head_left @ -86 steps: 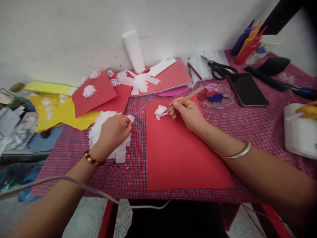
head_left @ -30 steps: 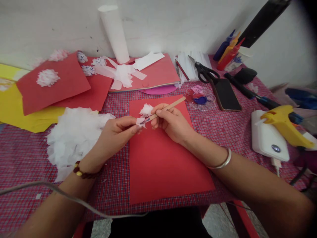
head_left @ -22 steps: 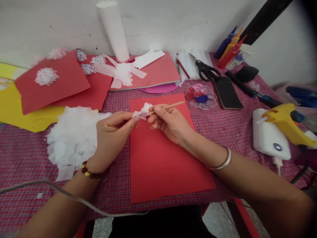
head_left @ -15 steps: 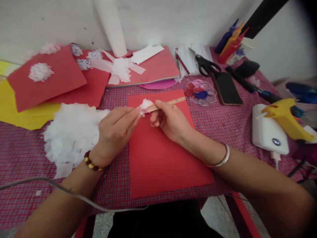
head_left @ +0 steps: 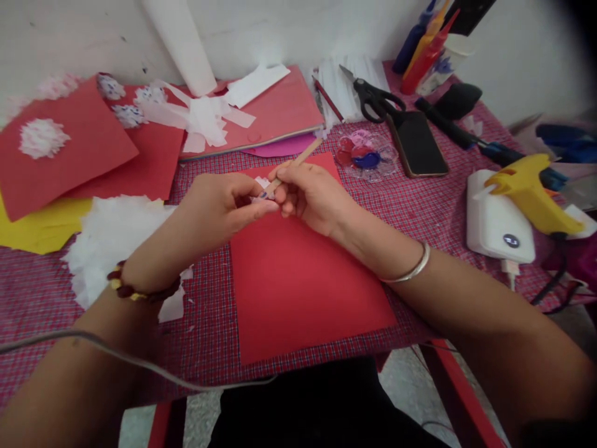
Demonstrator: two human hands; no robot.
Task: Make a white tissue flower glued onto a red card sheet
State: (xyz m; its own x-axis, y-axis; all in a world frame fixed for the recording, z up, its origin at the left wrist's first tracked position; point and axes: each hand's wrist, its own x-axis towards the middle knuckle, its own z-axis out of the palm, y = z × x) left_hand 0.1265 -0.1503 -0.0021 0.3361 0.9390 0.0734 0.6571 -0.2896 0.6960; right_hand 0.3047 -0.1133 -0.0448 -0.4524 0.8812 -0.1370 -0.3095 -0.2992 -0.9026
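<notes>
Left hand (head_left: 209,202): thumb and fingers nearly closed, pinching a pale paper scrap (head_left: 258,200), mostly hidden. Right hand (head_left: 317,193): fingers drawn together around a flat wooden stick (head_left: 308,151), slanted, its blue-stained lower end at the scrap, its upper end pointing away beyond the right fingers. White paper tuft (head_left: 262,181): one, just beyond the left fingers, partly covered by them. Red sheet (head_left: 303,280): beneath both hands, reaching toward the wearer; whether the fingers touch it cannot be told. Pile of white paper squares (head_left: 119,227): left of the fingers, partly behind the left forearm. Palette (head_left: 366,157): beyond and right of the fingers, holding red, pink and blue paint. Phone (head_left: 418,144): just right of the palette, screen dark. Scissors (head_left: 377,102): farther out, handles by the phone. Paper strips (head_left: 203,118): beyond the left fingers, on a red book (head_left: 284,102). Red cards (head_left: 74,137): well left of the fingers, one bearing a white pompom (head_left: 44,138). Yellow glue gun (head_left: 527,193): well right, on a white box (head_left: 494,218). Bench (head_left: 209,323): under all, spread with checked cloth.
</notes>
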